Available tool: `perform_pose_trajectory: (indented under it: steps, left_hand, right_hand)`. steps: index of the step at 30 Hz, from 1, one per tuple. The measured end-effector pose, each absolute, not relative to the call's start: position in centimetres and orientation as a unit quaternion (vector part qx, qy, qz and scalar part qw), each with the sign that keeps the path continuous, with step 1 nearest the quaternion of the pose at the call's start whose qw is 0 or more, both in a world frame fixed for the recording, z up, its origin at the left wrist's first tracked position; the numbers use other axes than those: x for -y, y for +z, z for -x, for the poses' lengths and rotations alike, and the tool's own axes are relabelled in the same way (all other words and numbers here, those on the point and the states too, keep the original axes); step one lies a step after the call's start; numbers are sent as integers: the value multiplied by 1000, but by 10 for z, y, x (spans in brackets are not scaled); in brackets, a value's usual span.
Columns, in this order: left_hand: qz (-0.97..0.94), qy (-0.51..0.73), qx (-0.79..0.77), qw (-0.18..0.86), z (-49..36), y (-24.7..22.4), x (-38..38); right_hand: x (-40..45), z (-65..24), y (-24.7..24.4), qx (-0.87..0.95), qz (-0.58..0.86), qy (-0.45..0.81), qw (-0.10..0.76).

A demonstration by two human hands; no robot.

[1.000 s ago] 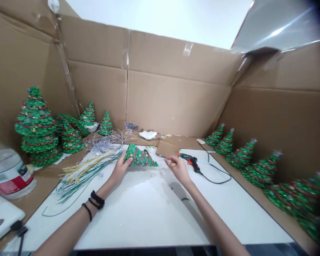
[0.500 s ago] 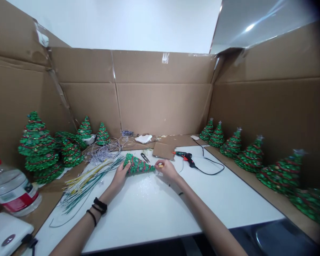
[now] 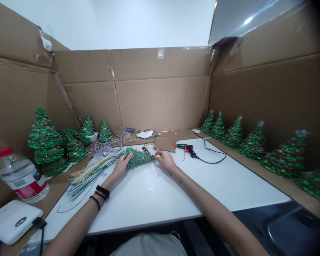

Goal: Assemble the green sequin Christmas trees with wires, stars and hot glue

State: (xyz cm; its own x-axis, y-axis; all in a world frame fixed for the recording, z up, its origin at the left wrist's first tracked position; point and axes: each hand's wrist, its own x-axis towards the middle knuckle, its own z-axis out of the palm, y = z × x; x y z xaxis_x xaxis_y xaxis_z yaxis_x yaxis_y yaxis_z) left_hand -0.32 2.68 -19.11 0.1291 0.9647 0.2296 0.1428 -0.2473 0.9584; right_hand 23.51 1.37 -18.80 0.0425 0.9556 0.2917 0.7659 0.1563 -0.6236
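Observation:
A small green tinsel Christmas tree (image 3: pixel 140 158) with red garland lies on its side above the white tabletop (image 3: pixel 149 199), its tip toward the right. My left hand (image 3: pixel 122 164) is wrapped round the tree's wide base. At the tip, my right hand (image 3: pixel 164 160) pinches something small and orange-yellow, too small to make out; whether it touches the tip I cannot tell. Just beyond the tree lies a pair of dark snips (image 3: pixel 146 150). Right of my right hand rests a black and orange glue gun (image 3: pixel 186 149) with its cord.
Yellow, white and green wire strips (image 3: pixel 96 172) lie left of my left hand. Finished trees (image 3: pixel 252 142) line the right side; more trees (image 3: pixel 45 142) stand at the left. A water bottle (image 3: pixel 22 176) and white box (image 3: pixel 16 220) sit near left. Cardboard walls (image 3: pixel 162 103) surround the table.
The view has tilted and shifted slightly, so more of the near edge and my lap shows. Both hands keep their hold at the base and tip of the tree.

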Motion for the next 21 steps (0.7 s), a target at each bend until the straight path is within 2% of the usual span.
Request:
perform_pose_trajectory:
  steps: [21]
  left_hand:
    - [-602,498,-436,446,0,-188,-22]
  right_hand:
    - [-9,-226,-191,660,673,96,321]
